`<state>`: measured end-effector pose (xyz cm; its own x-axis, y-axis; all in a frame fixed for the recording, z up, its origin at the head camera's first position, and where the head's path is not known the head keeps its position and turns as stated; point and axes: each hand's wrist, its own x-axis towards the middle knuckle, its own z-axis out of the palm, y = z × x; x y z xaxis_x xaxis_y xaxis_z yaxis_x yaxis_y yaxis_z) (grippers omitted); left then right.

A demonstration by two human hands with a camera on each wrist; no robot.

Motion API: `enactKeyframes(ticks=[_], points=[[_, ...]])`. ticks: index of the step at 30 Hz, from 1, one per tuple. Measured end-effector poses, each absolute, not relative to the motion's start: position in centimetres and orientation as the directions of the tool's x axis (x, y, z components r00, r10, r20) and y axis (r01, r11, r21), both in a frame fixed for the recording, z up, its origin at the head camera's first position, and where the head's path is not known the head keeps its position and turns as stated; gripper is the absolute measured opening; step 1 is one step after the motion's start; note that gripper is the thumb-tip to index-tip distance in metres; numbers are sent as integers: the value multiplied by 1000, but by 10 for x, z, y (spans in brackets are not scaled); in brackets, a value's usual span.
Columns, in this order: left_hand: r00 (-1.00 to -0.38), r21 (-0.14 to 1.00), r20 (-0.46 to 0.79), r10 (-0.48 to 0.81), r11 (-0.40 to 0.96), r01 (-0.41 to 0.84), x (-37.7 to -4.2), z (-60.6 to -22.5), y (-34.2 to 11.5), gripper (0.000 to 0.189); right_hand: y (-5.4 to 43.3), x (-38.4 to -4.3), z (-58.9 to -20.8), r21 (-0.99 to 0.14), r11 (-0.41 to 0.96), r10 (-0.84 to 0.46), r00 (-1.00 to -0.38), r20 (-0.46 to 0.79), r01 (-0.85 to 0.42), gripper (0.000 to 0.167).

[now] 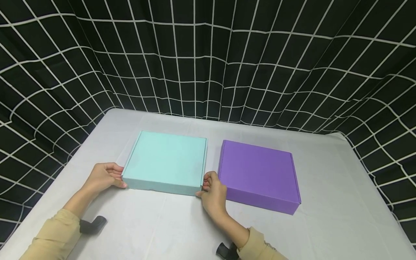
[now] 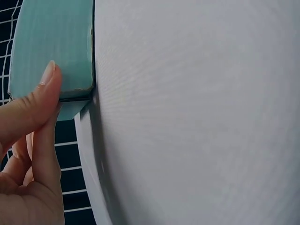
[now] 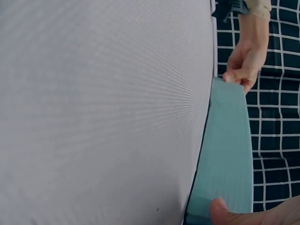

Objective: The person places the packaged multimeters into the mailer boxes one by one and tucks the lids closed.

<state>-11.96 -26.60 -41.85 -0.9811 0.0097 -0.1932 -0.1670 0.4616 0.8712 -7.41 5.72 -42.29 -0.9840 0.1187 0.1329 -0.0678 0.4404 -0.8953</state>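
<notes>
A closed mint-green cardboard box point(image 1: 165, 157) lies flat on the white-covered table, left of the middle. At its front left corner my left hand point(image 1: 104, 177) grips it, thumb on the front face and fingers along the side. My right hand point(image 1: 214, 195) holds the front right corner in the same way, its thumb tip point(image 3: 219, 206) on the front face in the right wrist view. The left wrist view has the left thumb point(image 2: 49, 77) against the mint-green side panel. Just right of my right hand lies a closed purple cardboard box point(image 1: 260, 173), slightly turned.
The table point(image 1: 341, 202) has a white cloth over it. Black curtains with a white grid point(image 1: 201, 65) surround its back and sides. Dark wrist-worn devices point(image 1: 94, 225) stick out by both tan sleeves point(image 1: 55, 234).
</notes>
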Motion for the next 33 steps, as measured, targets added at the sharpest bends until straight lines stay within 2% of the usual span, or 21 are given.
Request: enactKeyframes(ticks=[13, 16, 20, 26, 29, 33], points=[[-981, 871, -195, 24, 464, -162, -117, -422, -268, 50, 62, -76, -422, -862, 495, 39, -988, 147, -109, 43], [-982, 861, -185, 43, 489, -141, -114, -422, -268, 49, 66, -73, -416, -884, 462, -14, -997, 74, -72, 43], [-976, 826, -204, 76, 548, -130, -111, -417, -266, 50, 80, -69, -401, -920, 393, -124, -990, -73, 19, 51], [-961, 760, -264, 81, 632, -156, -107, -410, -264, 68, 95, -65, -385, -953, 283, -221, -959, -177, 110, 56], [-972, 737, -221, 84, 667, -110, -104, -407, -261, 77, 100, -62, -382, -965, 243, -219, -963, -157, 102, 56], [-994, 695, -84, 72, 719, -7, -100, -402, -254, 85, 105, -59, -381, -974, 226, -193, -978, -73, 29, 50]])
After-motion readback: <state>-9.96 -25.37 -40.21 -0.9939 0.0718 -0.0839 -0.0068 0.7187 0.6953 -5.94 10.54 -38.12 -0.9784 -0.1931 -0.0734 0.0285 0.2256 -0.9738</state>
